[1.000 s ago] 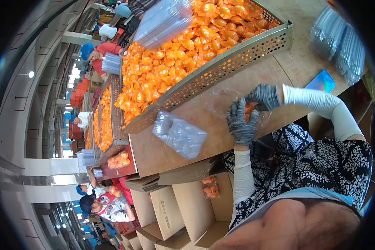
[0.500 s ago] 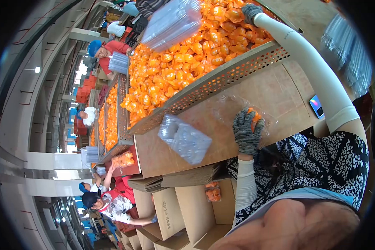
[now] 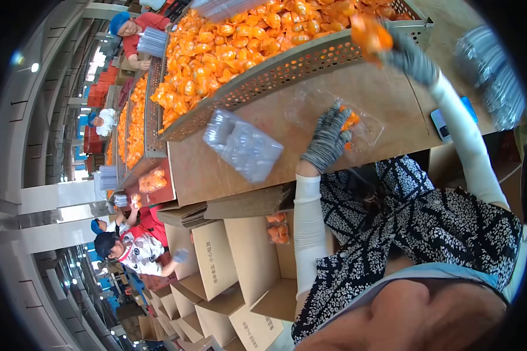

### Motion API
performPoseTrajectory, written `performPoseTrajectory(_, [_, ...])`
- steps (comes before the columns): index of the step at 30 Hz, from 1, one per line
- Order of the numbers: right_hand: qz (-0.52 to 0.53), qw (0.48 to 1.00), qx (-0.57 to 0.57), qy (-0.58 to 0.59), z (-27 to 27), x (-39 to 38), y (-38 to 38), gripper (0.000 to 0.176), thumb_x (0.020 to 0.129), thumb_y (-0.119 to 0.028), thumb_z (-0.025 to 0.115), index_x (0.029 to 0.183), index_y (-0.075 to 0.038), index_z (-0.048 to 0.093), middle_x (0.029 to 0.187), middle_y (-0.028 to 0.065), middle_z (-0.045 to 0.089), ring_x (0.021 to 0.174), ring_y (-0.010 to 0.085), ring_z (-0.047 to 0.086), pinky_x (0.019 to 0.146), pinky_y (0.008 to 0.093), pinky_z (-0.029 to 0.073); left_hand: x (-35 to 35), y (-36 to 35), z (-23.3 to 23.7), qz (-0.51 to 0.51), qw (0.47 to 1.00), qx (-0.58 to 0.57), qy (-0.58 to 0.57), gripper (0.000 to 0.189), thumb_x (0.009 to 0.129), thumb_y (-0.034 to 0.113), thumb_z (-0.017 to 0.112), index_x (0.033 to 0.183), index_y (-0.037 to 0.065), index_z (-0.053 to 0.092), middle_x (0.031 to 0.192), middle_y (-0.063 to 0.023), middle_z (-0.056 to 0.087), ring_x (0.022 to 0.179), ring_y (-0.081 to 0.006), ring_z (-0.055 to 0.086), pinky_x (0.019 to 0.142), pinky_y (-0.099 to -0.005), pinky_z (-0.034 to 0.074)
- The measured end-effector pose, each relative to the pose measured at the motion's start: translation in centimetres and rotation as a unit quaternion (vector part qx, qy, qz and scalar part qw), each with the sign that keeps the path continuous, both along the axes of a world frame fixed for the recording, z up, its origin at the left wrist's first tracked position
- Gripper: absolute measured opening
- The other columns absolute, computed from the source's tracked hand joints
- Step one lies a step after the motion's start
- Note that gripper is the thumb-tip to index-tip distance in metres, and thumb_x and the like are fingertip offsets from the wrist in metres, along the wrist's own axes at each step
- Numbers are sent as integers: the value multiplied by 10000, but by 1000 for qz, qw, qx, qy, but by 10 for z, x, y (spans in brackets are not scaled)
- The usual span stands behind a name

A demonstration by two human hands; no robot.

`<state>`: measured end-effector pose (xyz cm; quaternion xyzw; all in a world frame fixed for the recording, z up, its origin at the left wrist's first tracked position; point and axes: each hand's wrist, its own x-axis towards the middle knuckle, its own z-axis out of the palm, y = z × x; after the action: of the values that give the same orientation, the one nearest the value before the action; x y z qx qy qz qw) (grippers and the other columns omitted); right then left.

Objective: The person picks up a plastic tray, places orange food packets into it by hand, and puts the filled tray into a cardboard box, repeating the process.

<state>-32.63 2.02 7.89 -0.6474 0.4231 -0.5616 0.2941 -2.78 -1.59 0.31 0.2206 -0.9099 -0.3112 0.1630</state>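
Note:
My left hand (image 3: 328,137), in a grey knit glove, rests over a clear plastic tray (image 3: 373,130) on the wooden table. Its fingers curl on a round orange-wrapped piece (image 3: 350,119) inside that tray. Up and to the right, my right hand (image 3: 410,57), gloved too, grips a bunch of orange-wrapped pieces (image 3: 371,36), blurred by motion, over the near wall of the metal bin. Many more wrapped pieces (image 3: 228,55) fill the bin. Left of my left hand lies another clear plastic tray (image 3: 243,146).
The perforated bin wall (image 3: 263,76) runs along the table's far side. Stacked clear trays (image 3: 492,76) and a phone (image 3: 441,124) lie at the right. Open cardboard boxes (image 3: 252,251) stand below the table edge. Co-workers (image 3: 137,243) are at the left.
My right hand has come out of the bin toward me, now holding orange-wrapped pieces. My left hand stays at the tray, its wrist turned. The view has shifted.

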Motion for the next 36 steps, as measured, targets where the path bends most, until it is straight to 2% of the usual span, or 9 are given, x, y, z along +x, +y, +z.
performPoseTrajectory(2, [-9,998,63,7,-29,49,45,714,836,-235,679,1398,-32,288,1341,123,443,1171,217,485,941,357,433,-2,-6,-2,-3,1000,6,-20,519,793,134,613,1282,60,458,1416,-198,331,1262,-370,364,1073,-408,292])
performPoseTrajectory(4, [-77,989,-106,69,-99,85,76,658,826,-186,689,1363,-29,341,1321,124,465,1172,205,487,958,348,419,-1,-7,-3,-8,999,11,-43,534,786,122,615,1290,57,450,1423,-200,317,1267,-369,363,1075,-405,296])
performPoseTrajectory(6, [36,995,88,-22,-70,117,98,580,809,-170,694,1299,-27,418,1297,157,482,1150,242,511,953,360,424,-1,-6,-1,-14,999,17,-37,532,791,99,605,1296,59,441,1430,-202,305,1285,-366,347,1076,-401,301])
performPoseTrajectory(12, [-78,982,-37,167,-99,141,95,513,743,-165,721,1195,-35,516,1119,167,559,1037,344,552,917,377,443,1,1,-1,8,1000,-6,10,499,809,52,576,1290,65,446,1433,-183,310,1293,-358,344,1074,-393,308])
performPoseTrajectory(18, [-65,969,0,237,-81,134,97,541,712,-148,732,1197,-32,522,1064,129,592,1015,362,562,889,389,460,2,4,-6,22,999,-6,34,484,815,42,563,1286,70,452,1426,-171,332,1280,-350,368,1059,-396,329])
performPoseTrajectory(25, [-44,961,70,264,-64,134,95,526,675,-95,750,1171,-97,573,1080,131,580,978,332,587,807,363,513,2,3,-9,-1,996,-8,91,426,859,105,508,1275,38,454,1403,-178,368,1278,-335,378,1062,-393,318])
performPoseTrajectory(30, [-23,980,-3,197,-70,123,89,511,689,-105,735,1175,-124,578,1107,125,572,975,345,581,800,371,515,-4,9,-10,43,996,-26,67,403,893,180,429,1258,12,464,1375,-180,410,1261,-329,400,1063,-389,309])
performPoseTrajectory(32, [16,934,-7,356,-63,118,89,483,717,-153,724,1175,-123,573,1143,130,566,992,352,574,795,387,512,-3,10,-10,44,996,-12,82,448,890,141,480,1308,-3,409,1361,-179,424,1269,-304,403,1069,-364,311])
performPoseTrajectory(36, [-17,962,68,266,-72,126,88,499,737,-246,713,1190,-115,550,1096,165,588,936,350,597,795,409,499,0,10,-14,44,996,6,77,509,876,244,543,1303,-2,416,1342,-183,440,1250,-320,419,1063,-377,307])
